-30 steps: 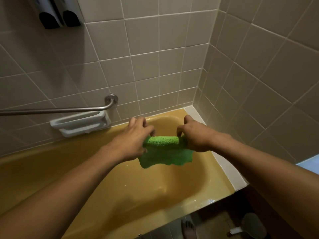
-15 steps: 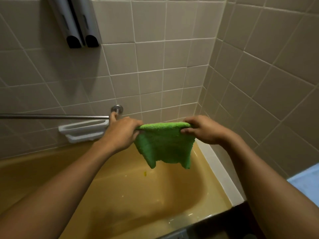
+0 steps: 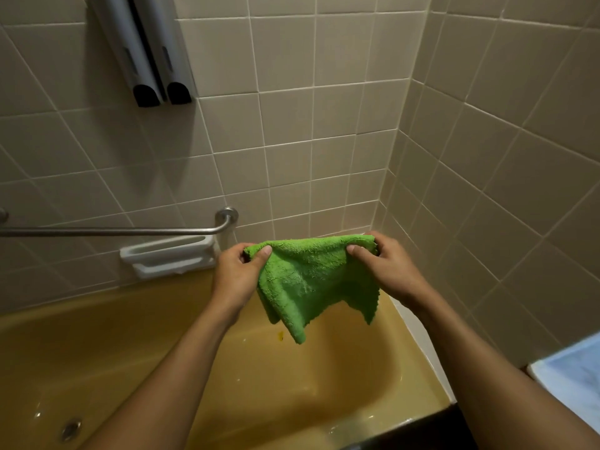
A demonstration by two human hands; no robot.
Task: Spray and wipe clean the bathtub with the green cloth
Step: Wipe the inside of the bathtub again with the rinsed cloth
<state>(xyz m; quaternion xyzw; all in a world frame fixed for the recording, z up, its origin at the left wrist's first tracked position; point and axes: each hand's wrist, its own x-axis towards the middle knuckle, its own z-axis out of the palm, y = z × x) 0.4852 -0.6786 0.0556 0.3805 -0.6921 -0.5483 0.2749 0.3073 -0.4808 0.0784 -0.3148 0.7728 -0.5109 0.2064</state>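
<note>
Fluffy green cloth (image 3: 311,280) hangs crumpled; left hand (image 3: 237,277), right hand (image 3: 386,271) pinch its corners.

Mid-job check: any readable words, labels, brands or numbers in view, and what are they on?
No readable text anywhere in this view.
Wall dispensers: small dark marks on their fronts, too blurred to read.
Green cloth, pinched by left hand and right hand: no tag shows.
Bathtub: no marking visible.

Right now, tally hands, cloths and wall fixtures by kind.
hands: 2, left hand and right hand
cloth: 1
dispensers: 2
grab bar: 1
soap dish: 1
total: 7
</note>
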